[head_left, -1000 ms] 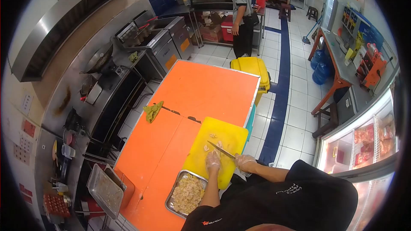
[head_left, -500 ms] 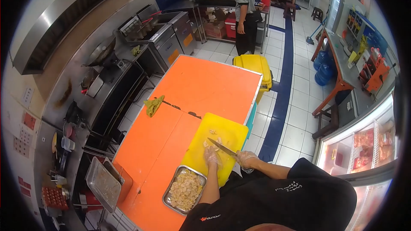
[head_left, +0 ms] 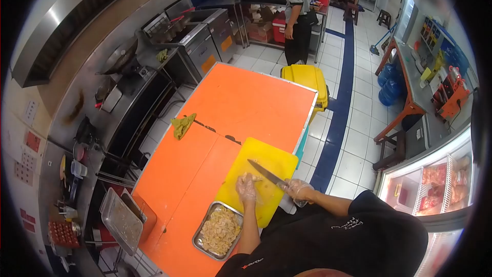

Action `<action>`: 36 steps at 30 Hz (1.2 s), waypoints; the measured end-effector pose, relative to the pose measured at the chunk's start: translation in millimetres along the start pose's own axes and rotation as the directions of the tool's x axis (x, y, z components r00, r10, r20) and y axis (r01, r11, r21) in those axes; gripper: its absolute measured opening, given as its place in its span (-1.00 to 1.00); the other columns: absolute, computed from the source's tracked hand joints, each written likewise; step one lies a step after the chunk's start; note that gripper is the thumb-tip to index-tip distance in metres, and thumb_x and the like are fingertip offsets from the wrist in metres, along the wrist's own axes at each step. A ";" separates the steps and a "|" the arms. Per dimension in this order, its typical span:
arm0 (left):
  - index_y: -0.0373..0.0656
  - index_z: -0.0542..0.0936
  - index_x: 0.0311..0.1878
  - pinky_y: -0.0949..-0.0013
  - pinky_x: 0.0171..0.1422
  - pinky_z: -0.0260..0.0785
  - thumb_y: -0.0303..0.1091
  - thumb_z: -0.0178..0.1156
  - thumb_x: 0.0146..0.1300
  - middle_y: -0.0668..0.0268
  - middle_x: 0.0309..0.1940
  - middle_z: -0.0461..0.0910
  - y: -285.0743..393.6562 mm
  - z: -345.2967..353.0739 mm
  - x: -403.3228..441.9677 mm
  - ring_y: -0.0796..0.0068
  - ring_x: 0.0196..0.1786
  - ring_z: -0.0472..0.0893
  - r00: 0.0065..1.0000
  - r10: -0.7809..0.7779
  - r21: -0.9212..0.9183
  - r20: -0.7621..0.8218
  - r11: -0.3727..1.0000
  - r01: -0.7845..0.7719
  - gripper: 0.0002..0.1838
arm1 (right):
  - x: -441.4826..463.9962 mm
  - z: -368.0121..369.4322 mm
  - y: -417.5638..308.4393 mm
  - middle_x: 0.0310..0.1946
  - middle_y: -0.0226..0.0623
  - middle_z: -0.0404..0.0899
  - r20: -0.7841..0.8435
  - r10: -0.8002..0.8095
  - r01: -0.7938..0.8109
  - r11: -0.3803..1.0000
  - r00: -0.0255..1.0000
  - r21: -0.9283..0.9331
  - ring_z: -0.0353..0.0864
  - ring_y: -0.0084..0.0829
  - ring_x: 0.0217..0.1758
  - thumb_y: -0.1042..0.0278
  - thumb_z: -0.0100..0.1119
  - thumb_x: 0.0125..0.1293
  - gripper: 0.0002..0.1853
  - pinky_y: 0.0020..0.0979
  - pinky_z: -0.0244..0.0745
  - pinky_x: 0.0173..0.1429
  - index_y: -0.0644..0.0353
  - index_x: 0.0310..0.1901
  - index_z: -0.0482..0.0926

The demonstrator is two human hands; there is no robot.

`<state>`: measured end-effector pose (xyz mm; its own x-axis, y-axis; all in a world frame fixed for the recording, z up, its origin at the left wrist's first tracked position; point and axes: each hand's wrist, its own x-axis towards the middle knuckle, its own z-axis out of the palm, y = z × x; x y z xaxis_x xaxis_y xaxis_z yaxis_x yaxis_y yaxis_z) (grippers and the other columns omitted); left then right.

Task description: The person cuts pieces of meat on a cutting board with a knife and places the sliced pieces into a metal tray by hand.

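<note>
A yellow cutting board (head_left: 264, 202) lies on the orange table (head_left: 246, 92). My right hand (head_left: 299, 190), in a clear plastic glove, is closed round the handle of a knife (head_left: 266, 173), whose blade points up and left over the board. My left hand (head_left: 246, 187), also gloved, is closed at the board's left part, by small pale pieces of meat (head_left: 256, 175); what its fingers hold is too small to make out. Below it, beside the board, a metal tray (head_left: 197, 242) holds many cut pale pieces (head_left: 220, 230).
A green cloth (head_left: 182, 125) lies near the table's left edge. A yellow bin (head_left: 306, 79) stands beyond the far right corner. Another person (head_left: 297, 10) stands farther back. Metal trays (head_left: 122, 221) are at the lower left, and a lit glass-door fridge (head_left: 430, 179) is on the right.
My left hand has moved slightly left and up, closing its fingers by the meat. The knife has shifted a little with my right hand. The standing person's arm has come down from the glass cabinet.
</note>
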<state>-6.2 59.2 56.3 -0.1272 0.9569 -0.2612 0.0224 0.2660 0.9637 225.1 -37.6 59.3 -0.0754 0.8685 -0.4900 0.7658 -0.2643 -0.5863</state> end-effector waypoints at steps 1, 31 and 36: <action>-0.28 0.59 -0.15 0.24 0.01 0.49 -0.23 0.35 0.57 0.26 -0.23 0.67 14.7 -0.2 -2.9 0.44 -0.15 0.59 0.998 0.067 0.013 -0.017 0.998 -0.066 -0.72 | 5.4 2.0 7.1 0.15 0.18 0.73 -0.012 -0.003 0.003 1.000 1.000 -0.007 0.69 0.19 0.29 -0.21 -0.14 0.74 -0.40 0.06 0.56 0.39 0.14 0.40 0.55; -0.43 0.59 0.16 0.25 0.06 0.62 -0.17 0.18 0.70 0.09 -0.14 0.76 132.5 -23.5 -21.8 0.39 -0.09 0.74 0.937 0.266 0.178 0.226 0.935 -0.308 -0.61 | -36.2 26.4 6.5 -0.42 -0.15 0.77 0.073 -0.319 0.324 0.880 0.945 -0.346 0.81 -0.14 -0.41 0.15 0.18 0.53 -0.68 -0.08 0.71 -0.33 0.22 0.08 0.67; -0.38 0.57 0.19 0.27 0.08 0.63 -0.24 0.14 0.73 0.18 -0.13 0.73 122.8 8.6 -15.2 0.40 -0.09 0.73 0.920 0.289 -0.015 0.263 0.955 -0.295 -0.67 | 1.8 30.7 41.2 -0.12 -0.03 0.85 0.156 -0.205 0.249 0.894 0.966 -0.371 0.88 -0.05 -0.02 0.22 0.20 0.51 -0.76 -0.06 0.74 0.11 0.16 0.01 0.73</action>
<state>7.0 78.3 178.2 0.1504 0.9883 0.0235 0.0436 -0.0304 0.9986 236.9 -59.9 14.4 -0.3292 0.8278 -0.4543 0.9033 0.1359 -0.4069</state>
